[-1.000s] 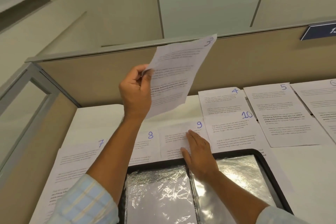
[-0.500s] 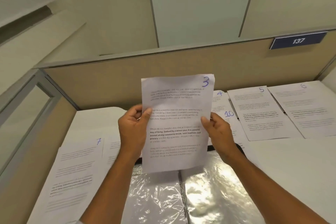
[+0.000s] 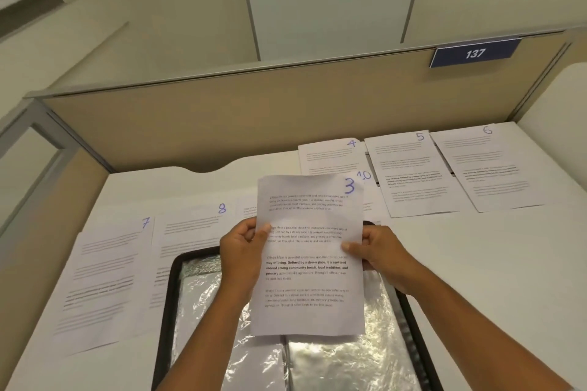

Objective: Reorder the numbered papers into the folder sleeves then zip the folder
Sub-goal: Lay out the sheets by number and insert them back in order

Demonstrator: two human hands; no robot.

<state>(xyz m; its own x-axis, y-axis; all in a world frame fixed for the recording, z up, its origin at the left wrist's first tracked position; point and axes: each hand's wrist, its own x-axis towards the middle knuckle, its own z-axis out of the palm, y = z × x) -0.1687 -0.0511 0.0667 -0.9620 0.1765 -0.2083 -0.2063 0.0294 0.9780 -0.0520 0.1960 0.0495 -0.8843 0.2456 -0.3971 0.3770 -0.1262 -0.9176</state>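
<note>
I hold the paper numbered 3 (image 3: 309, 267) upright above the open black zip folder (image 3: 166, 301), whose shiny plastic sleeves (image 3: 343, 362) lie spread below. My left hand (image 3: 243, 255) pinches the sheet's left edge and my right hand (image 3: 379, 252) pinches its right edge. On the desk lie paper 7 (image 3: 101, 276), paper 8 (image 3: 190, 232), paper 4 (image 3: 330, 157), paper 10 (image 3: 368, 194), paper 5 (image 3: 413, 174) and paper 6 (image 3: 489, 165). Sheet 3 hides the paper behind it.
A beige partition wall (image 3: 254, 117) closes the back of the white desk (image 3: 492, 279), with a blue sign reading 137 (image 3: 475, 53). A glass side panel (image 3: 28, 165) stands at the left.
The paper numbered 3 came down from high in my left hand to a spot over the folder. My right hand left the desk and took the sheet's right edge.
</note>
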